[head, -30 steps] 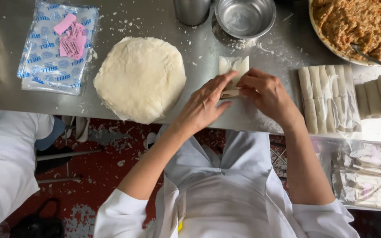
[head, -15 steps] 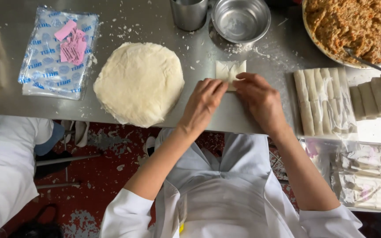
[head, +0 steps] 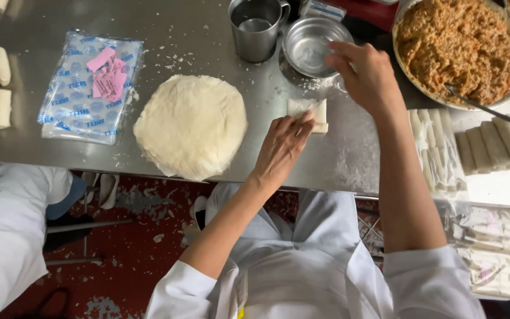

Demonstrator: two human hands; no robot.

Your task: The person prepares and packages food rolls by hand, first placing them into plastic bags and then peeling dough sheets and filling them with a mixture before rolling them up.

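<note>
roll (head: pixel 309 112): long axis crosswise, pinned flat under left hand (head: pixel 283 145) fingertips
right hand (head: pixel 366 74): fingers loosely spread, nothing held, raised beside small steel bowl (head: pixel 309 44)

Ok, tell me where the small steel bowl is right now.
In the head view the small steel bowl sits at the top centre of the table, right of the metal cup and left of the filling pan, with the right hand over its edge.

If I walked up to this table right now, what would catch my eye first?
Probably the pale round stack of wrappers in the middle of the steel table, and the big pan of brown filling at top right. Beside the stack, the left hand presses a half-rolled roll, while the right hand reaches to a small bowl.
</note>
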